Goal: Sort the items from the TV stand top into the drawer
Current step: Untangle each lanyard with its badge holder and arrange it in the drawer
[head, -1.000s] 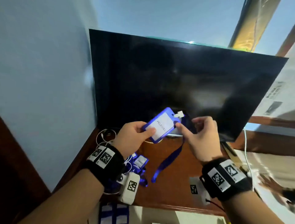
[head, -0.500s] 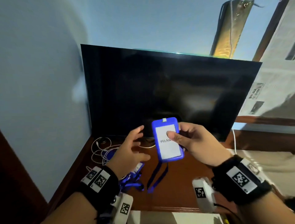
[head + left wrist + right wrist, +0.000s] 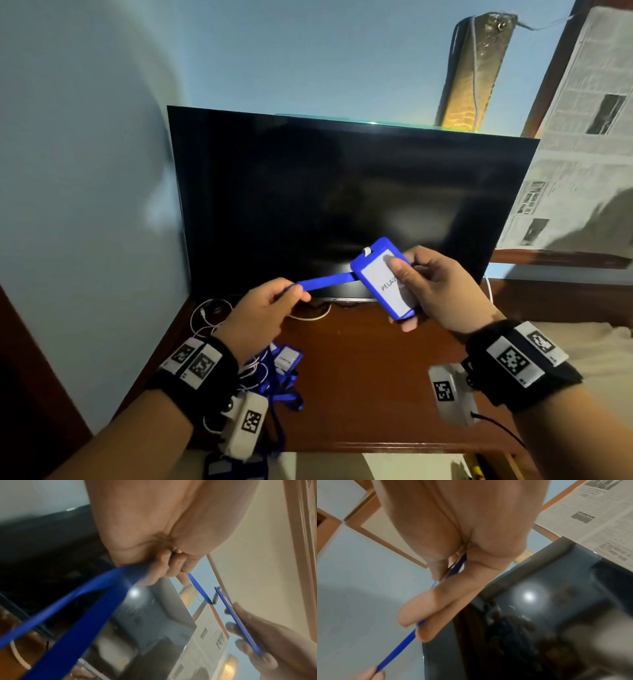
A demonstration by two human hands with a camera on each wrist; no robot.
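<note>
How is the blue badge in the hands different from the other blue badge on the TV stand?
The held badge is up in the air, while the other badge lies on the TV stand. The right hand grips the held badge and the left hand pulls its strap out straight; the other badge's strap lies bunched and tangled. The held badge looks bigger, being nearer the camera. Both are blue with a white card.
</note>
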